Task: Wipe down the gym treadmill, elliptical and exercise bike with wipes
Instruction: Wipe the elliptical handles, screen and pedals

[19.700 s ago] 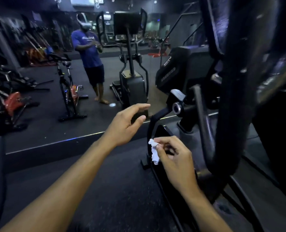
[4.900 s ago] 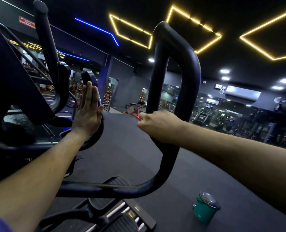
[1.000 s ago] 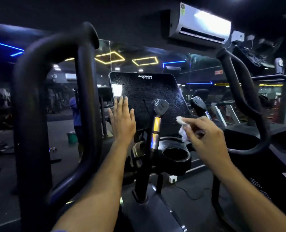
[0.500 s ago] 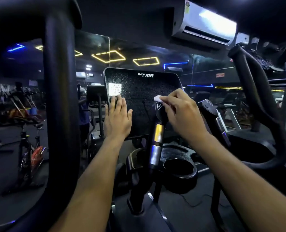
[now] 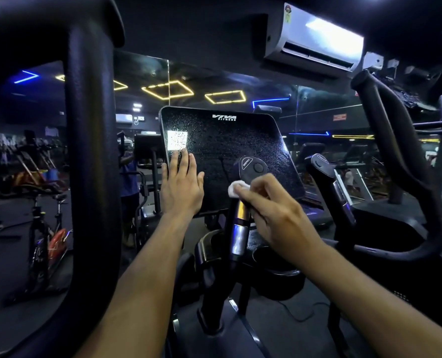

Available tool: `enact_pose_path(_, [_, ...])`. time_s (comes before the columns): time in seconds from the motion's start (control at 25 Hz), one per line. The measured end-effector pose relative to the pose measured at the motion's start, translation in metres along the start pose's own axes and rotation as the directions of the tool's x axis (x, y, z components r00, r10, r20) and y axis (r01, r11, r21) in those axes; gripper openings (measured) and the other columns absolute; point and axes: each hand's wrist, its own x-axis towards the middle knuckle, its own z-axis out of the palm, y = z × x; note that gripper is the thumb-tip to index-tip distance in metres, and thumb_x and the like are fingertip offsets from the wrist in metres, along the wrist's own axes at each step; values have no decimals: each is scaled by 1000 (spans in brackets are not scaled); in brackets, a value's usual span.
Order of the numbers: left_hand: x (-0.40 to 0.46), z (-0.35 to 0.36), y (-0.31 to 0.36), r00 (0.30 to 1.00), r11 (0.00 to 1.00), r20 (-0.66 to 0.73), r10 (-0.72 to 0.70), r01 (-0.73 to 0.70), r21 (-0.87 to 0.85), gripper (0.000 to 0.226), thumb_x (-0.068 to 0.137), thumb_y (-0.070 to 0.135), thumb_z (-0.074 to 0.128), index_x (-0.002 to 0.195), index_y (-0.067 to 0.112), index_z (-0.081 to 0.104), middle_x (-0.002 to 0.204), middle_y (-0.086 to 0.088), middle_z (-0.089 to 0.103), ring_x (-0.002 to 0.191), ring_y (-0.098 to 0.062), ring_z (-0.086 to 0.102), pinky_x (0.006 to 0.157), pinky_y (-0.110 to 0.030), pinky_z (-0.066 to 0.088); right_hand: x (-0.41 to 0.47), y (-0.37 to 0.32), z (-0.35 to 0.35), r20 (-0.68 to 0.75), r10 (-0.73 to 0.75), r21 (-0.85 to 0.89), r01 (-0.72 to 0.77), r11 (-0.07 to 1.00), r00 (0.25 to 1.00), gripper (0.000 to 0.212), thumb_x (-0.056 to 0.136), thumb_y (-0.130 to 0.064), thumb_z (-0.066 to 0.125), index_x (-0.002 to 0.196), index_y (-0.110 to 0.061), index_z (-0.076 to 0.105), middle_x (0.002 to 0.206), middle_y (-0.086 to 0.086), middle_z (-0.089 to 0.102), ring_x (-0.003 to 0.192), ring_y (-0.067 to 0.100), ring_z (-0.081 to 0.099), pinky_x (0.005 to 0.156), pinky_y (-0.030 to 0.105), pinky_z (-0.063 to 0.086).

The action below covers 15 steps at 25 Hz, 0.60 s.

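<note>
My left hand (image 5: 182,186) lies flat, fingers straight, on the elliptical's console screen (image 5: 227,156), while my right hand (image 5: 271,213) pinches the white wipe (image 5: 234,189) against the inner handle grip (image 5: 252,167) before it.

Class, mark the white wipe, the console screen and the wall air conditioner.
white wipe (image 5: 234,189), head view, on the bunched tip showing.
console screen (image 5: 230,146), head view, middle of dark glass.
wall air conditioner (image 5: 318,40), head view, on its front panel.

White wipe (image 5: 234,189); black speckled console screen (image 5: 230,161); yellow ceiling lights (image 5: 168,90).
</note>
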Motion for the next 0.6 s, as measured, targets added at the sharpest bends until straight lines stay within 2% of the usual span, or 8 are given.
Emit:
enact_pose_path(0.12, [0,0,-1,1000,1000,0,-8,8,-2,59,109,42,25,160,13,23,170,-4,16,158,-23,1,127,-47,5,34,25,0,-64,47,-80,-52,995,997,35,89,8,59,121,-4,68,99,11,54,78,25,57,68,41,56])
enact_pose_path(0.24, [-1,0,0,1000,1000,5,-7,7,5,59,109,41,23,161,13,21,170,-4,14,158,-22,0,127,-46,4,57,52,-3,-99,278,-40,-283,958,955,31,91,5,58,116,-4,74,95,5,55,78,19,57,75,42,55])
enact_pose_path(0.28, [-1,-2,0,1000,1000,8,-4,4,3,59,109,41,23,161,13,21,170,-4,14,158,-22,0,127,-46,3,54,53,-1,-117,301,-30,-306,952,946,31,92,5,57,118,-4,73,95,3,54,78,17,56,75,39,54])
enact_pose_path(0.36, [-2,-3,1,1000,1000,15,-2,1,7,59,109,41,22,161,13,19,170,-4,13,158,-23,-1,127,-45,2,37,38,2,-179,252,-27,-261,965,951,35,93,7,56,124,-3,69,97,5,53,79,16,55,74,35,55])
enact_pose_path(0.48, [-3,-3,1,1000,1000,17,-6,6,15,59,109,41,20,161,14,18,170,-4,12,158,-23,-2,127,-45,0,-3,-1,16,-159,116,54,-109,993,980,37,94,11,53,130,5,62,104,13,55,92,16,59,90,27,54])
enact_pose_path(0.6, [-3,-3,1,1000,1000,17,-2,1,22,59,109,41,21,161,13,19,170,-4,13,158,-23,0,126,-46,1,-58,-38,29,-24,11,151,-8,988,1000,32,102,1,49,132,8,59,118,17,60,101,32,66,90,39,55])
